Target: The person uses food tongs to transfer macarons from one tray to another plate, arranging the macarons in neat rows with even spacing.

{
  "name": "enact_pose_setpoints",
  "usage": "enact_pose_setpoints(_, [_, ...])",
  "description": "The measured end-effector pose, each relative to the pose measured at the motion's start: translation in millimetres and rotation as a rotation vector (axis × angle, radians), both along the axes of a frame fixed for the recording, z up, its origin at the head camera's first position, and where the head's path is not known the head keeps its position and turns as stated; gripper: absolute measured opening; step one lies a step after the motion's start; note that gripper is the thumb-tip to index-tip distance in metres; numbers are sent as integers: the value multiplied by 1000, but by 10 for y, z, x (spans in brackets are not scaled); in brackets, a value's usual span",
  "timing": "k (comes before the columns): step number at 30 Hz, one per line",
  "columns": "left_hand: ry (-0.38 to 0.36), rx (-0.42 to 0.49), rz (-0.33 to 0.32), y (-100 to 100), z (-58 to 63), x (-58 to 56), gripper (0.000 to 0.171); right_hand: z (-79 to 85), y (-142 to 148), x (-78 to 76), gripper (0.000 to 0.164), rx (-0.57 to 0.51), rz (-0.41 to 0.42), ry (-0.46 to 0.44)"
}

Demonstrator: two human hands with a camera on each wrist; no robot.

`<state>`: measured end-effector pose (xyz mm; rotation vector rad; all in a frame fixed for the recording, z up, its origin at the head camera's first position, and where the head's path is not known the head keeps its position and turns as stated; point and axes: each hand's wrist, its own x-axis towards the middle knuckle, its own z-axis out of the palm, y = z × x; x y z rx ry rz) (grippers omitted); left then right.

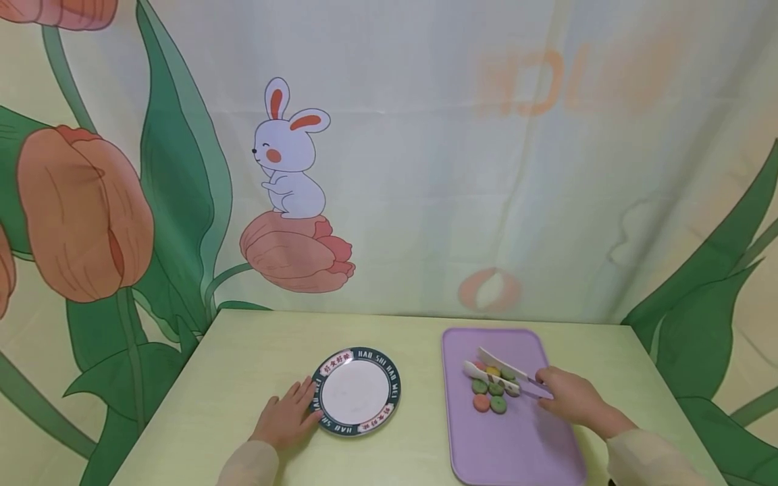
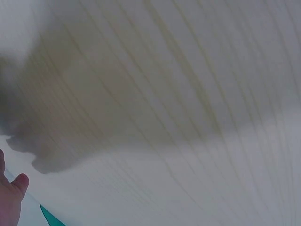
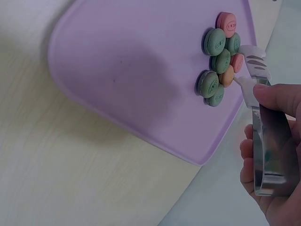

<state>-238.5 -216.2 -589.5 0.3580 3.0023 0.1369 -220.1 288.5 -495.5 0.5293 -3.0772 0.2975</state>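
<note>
My left hand rests at the left edge of a round plate, its fingertips on the dark lettered rim. In the left wrist view, just a finger and thumb show at the edge. My right hand grips metal tongs with white tips, one of them slotted. The tong arms are spread over a cluster of small macarons on a purple tray. Several are green, with pink ones and a yellow-orange one among them. The tips lie right beside the yellow-orange macaron.
Plate and tray stand apart on a pale wood-grain table. A curtain printed with tulips and a rabbit hangs behind the table's far edge.
</note>
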Motion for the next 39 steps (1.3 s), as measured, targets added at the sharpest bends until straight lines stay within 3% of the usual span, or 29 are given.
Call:
enact_pose_setpoints(8, [10,4,-3,-9,-27,-3,68,15,-29,-1,20,7,16,12])
enact_pose_setpoints(21, [8,10,7,-17,-46,6,68,29,-76,-5,18,8,2,-41])
enact_pose_setpoints(39, [4,10,4,-4,-14,0,68,44,-84,12,16,10,21,0])
